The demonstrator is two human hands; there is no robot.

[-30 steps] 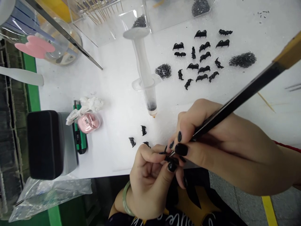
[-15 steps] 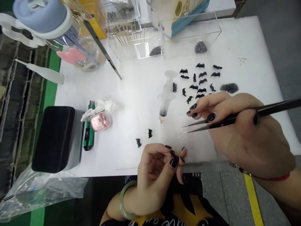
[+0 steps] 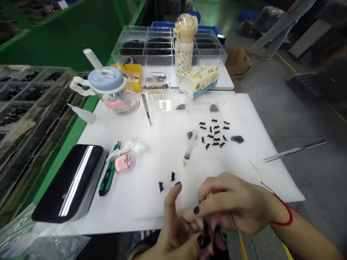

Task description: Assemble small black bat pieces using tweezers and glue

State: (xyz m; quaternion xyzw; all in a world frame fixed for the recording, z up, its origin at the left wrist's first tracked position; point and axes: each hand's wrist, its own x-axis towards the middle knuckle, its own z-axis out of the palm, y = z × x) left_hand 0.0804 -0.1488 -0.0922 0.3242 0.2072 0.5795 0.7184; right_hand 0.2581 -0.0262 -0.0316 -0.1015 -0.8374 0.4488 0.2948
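Note:
My left hand is at the front edge of the table, its index finger raised. Its thumb and other fingers pinch a small black bat-shaped piece, partly covered and blurred. Right up against it, my right hand has its fingers closed at the left fingertips; what they hold is hidden. A thin stick with a yellowish lower end runs down from under the right palm. Nearby on the white mat lie two black bat pieces, a syringe, and the tweezers at the right edge.
Several bat pieces lie beside a pile of black beads. A toothpick rests at right. On the left are a black-topped box, green cutter, pink case and lidded cup. Clear trays stand behind.
The tweezers have left my right hand and lie on the right side of the table. My right hand has moved left to my left hand. The view has tilted up, showing more of the back.

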